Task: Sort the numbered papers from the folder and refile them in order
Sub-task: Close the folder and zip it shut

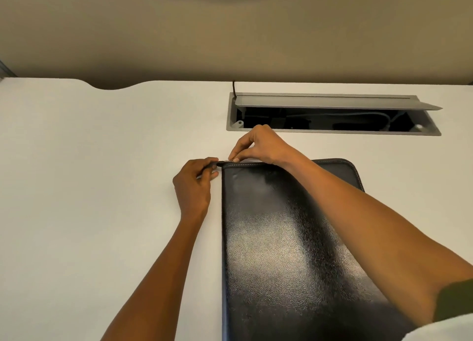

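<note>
The left hand pinches a small black tab at the folder's far left corner. The folder — black, grainy leather-like, with pale stitching and rounded corners — lies closed on the smooth white table. The right hand pinches the metal zipper pull. At one o'clock, an open grey cable tray holds wires.

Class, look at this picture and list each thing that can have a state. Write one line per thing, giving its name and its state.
folder: closed, lying flat on the desk
zipper pull: at the folder's far left corner, pinched by the right hand
left hand: grip on the tab at the folder's corner
right hand: grip on the zipper pull
cable box lid: propped open
</note>
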